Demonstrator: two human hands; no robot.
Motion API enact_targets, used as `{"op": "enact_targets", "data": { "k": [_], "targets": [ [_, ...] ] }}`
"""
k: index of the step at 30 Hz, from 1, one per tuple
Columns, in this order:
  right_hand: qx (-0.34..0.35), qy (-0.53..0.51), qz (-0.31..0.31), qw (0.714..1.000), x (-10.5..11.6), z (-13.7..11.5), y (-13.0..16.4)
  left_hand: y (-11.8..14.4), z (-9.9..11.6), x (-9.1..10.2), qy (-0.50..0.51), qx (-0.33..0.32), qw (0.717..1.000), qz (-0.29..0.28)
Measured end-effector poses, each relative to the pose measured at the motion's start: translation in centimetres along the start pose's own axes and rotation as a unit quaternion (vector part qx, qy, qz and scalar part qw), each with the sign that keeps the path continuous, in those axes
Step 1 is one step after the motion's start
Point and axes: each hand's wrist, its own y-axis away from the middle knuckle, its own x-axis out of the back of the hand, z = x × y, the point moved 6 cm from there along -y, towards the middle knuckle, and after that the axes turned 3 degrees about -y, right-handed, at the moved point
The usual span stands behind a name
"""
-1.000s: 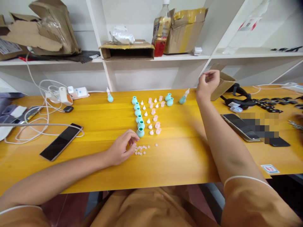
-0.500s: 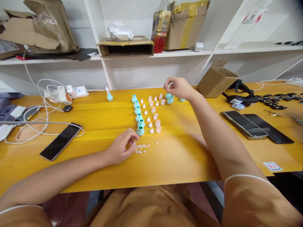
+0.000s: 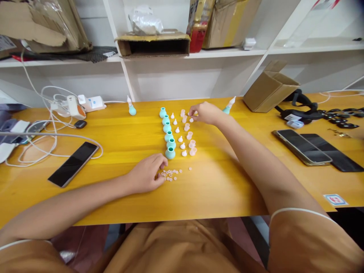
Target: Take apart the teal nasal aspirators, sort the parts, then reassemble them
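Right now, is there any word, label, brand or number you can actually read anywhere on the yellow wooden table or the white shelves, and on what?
None can be read.
Small red-and-blue square sticker on the yellow wooden table: red marks, too blurred to read.
Red-and-gold packet on the white shelf: print cut off and blurred.
White label on the torn brown cardboard box: too small.
White charger block: blue mark, unreadable.

The yellow table (image 3: 222, 189) is bare in front, near the person. Behind, rows of teal bulbs (image 3: 168, 132) and pink caps (image 3: 190, 134) stand close together, with only narrow gaps between them. A black phone (image 3: 73, 163) and white cables (image 3: 42, 144) block the left side.
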Motion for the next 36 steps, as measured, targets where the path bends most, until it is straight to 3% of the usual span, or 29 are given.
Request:
{"op": "enact_targets", "data": {
  "k": [3, 10, 17, 20, 25, 28, 30, 33, 36],
  "targets": [
    [-0.004, 0.020, 0.010, 1.000, -0.1, -0.3, 0.0, -0.1, 0.3, 0.0, -0.006, -0.020, 1.000, -0.001],
    [-0.003, 0.032, 0.009, 0.999, -0.2, -0.1, 0.0, -0.3, -0.4, 0.5, 0.000, 0.007, 1.000, 0.003],
    [-0.013, 0.029, 0.011, 0.999, -0.1, -0.2, 0.1, -0.7, -0.9, 0.7, -0.009, -0.010, 0.999, -0.035],
    [-0.016, 0.011, 0.038, 0.999, 1.7, -0.6, 0.5, -0.8, -1.4, 0.9, 0.023, 0.003, 1.000, -0.016],
    [0.007, -0.089, 0.167, 0.982, 8.3, -3.4, 2.9, -0.9, -2.2, 1.4, 0.125, 0.047, 0.991, 0.019],
    [0.024, -0.216, 0.246, 0.945, 10.9, -6.6, 5.5, -1.0, -2.2, 2.1, 0.194, 0.059, 0.976, 0.074],
    [0.042, -0.322, 0.225, 0.919, 10.3, -9.4, 7.2, -1.0, -2.1, 2.8, 0.238, 0.056, 0.963, 0.116],
    [0.023, -0.477, 0.149, 0.866, 6.4, -13.4, 10.3, -1.0, -1.7, 3.7, 0.285, 0.044, 0.942, 0.171],
    [-0.007, -0.649, 0.076, 0.757, 1.3, -16.6, 13.6, -0.8, -1.0, 4.5, 0.314, 0.015, 0.928, 0.202]
  ]
}}
